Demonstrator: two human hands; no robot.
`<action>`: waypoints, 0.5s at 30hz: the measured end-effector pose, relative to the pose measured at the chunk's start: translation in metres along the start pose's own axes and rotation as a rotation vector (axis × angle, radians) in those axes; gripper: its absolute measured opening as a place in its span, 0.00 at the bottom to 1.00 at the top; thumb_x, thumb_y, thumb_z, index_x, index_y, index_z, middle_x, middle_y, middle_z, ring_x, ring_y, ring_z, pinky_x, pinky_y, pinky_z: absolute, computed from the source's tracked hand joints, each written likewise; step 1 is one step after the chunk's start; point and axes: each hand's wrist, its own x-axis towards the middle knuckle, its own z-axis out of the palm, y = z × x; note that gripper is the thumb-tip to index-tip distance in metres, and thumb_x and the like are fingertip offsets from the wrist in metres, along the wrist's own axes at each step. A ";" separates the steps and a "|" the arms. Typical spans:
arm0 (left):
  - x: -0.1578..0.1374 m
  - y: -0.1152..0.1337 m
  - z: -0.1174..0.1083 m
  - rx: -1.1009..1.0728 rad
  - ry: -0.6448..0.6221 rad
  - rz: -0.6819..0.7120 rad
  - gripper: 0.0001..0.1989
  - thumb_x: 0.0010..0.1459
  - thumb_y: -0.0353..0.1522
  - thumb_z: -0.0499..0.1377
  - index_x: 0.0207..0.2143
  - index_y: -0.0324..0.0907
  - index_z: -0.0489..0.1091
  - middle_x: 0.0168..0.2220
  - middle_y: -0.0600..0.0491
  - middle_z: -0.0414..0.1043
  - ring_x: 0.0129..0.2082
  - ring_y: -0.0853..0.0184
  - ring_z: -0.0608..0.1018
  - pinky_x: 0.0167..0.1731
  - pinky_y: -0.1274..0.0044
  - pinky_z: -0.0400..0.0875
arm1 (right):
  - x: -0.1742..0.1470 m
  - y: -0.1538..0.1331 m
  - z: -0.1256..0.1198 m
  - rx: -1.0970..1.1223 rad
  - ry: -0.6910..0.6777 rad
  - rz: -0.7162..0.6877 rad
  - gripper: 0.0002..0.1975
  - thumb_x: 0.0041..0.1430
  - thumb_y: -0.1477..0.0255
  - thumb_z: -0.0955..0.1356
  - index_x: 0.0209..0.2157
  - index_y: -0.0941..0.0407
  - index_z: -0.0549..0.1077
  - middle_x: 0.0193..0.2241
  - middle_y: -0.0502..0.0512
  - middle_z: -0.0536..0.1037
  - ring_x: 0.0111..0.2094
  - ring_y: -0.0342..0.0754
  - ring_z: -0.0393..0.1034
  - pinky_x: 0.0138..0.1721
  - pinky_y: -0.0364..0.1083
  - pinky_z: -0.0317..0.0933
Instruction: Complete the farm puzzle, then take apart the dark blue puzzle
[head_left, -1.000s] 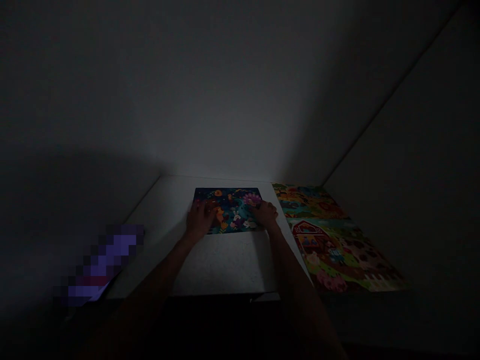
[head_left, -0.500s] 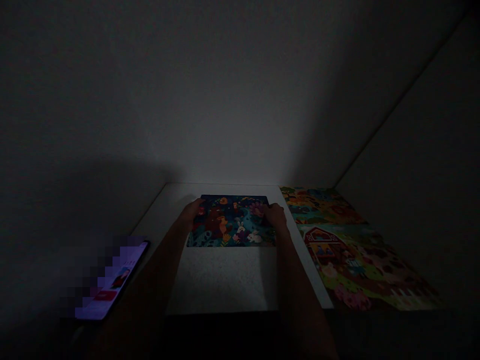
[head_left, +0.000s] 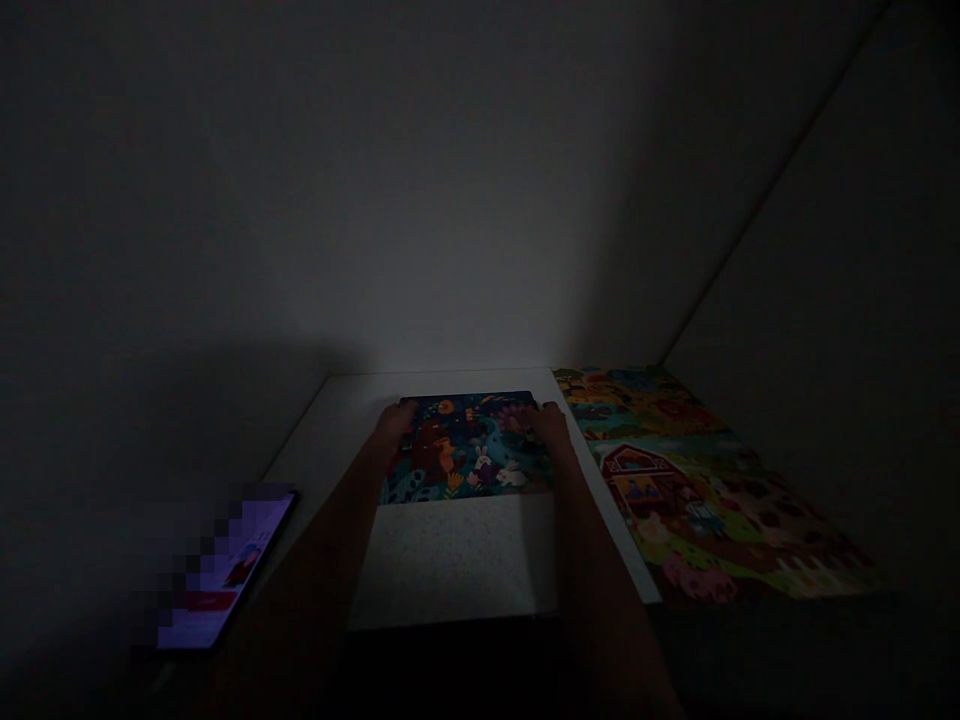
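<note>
A dark blue picture board (head_left: 457, 455) printed with forest animals, a bear and white rabbits among them, lies flat or nearly flat over the white table (head_left: 450, 565). My left hand (head_left: 396, 424) grips its left edge near the far corner. At the opposite edge, my right hand (head_left: 550, 424) is closed round the board, with the fingers partly over its printed face. Dim light hides the fingertips, and I cannot tell whether the board touches the table.
To the right lie two bright pictures: a farm scene with a red barn (head_left: 705, 520) and, behind it, another animal scene (head_left: 637, 400). A lit phone or tablet (head_left: 225, 575), partly pixelated, is at the left. Pale walls (head_left: 450, 200) rise behind the table.
Both hands keep hold of the board, which hardly moves on the table. The whole view has tilted slightly, shifting the right-hand pictures a little left and up.
</note>
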 end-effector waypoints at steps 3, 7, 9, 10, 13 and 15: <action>0.005 -0.007 0.004 0.186 0.027 0.053 0.08 0.53 0.36 0.57 0.29 0.42 0.73 0.31 0.44 0.79 0.41 0.52 0.81 0.33 0.71 0.73 | 0.001 0.003 0.003 0.017 -0.017 -0.057 0.20 0.58 0.60 0.66 0.43 0.61 0.75 0.40 0.65 0.79 0.42 0.55 0.74 0.38 0.46 0.64; 0.005 -0.013 0.005 0.397 0.100 0.117 0.13 0.58 0.37 0.53 0.37 0.41 0.74 0.42 0.38 0.78 0.49 0.49 0.77 0.42 0.68 0.71 | -0.002 0.003 0.006 -0.001 0.015 -0.089 0.18 0.61 0.59 0.64 0.42 0.58 0.76 0.42 0.63 0.79 0.43 0.53 0.74 0.39 0.45 0.63; 0.005 -0.014 0.001 0.471 0.128 0.134 0.16 0.61 0.39 0.51 0.40 0.41 0.74 0.44 0.37 0.77 0.49 0.49 0.77 0.43 0.66 0.70 | -0.003 0.002 0.006 -0.010 0.047 -0.082 0.18 0.64 0.59 0.62 0.42 0.57 0.75 0.43 0.63 0.79 0.44 0.54 0.73 0.40 0.45 0.62; 0.005 -0.015 -0.002 0.500 0.142 0.141 0.17 0.62 0.40 0.49 0.41 0.41 0.74 0.45 0.37 0.77 0.48 0.50 0.77 0.43 0.66 0.70 | -0.003 0.001 0.006 -0.009 0.060 -0.077 0.19 0.64 0.59 0.61 0.42 0.57 0.75 0.43 0.64 0.79 0.44 0.54 0.73 0.40 0.46 0.62; 0.008 -0.018 -0.014 0.566 0.201 0.148 0.21 0.65 0.42 0.46 0.43 0.40 0.73 0.46 0.36 0.76 0.47 0.49 0.78 0.42 0.65 0.70 | 0.000 0.002 0.006 0.015 0.095 -0.071 0.19 0.64 0.59 0.61 0.39 0.57 0.76 0.41 0.64 0.79 0.43 0.55 0.74 0.39 0.46 0.62; 0.012 -0.022 -0.021 0.603 0.252 0.139 0.22 0.65 0.42 0.45 0.43 0.39 0.74 0.44 0.35 0.76 0.45 0.48 0.78 0.43 0.62 0.69 | 0.004 0.004 0.007 0.052 0.121 -0.071 0.19 0.63 0.58 0.62 0.38 0.57 0.76 0.39 0.62 0.80 0.41 0.54 0.74 0.38 0.46 0.62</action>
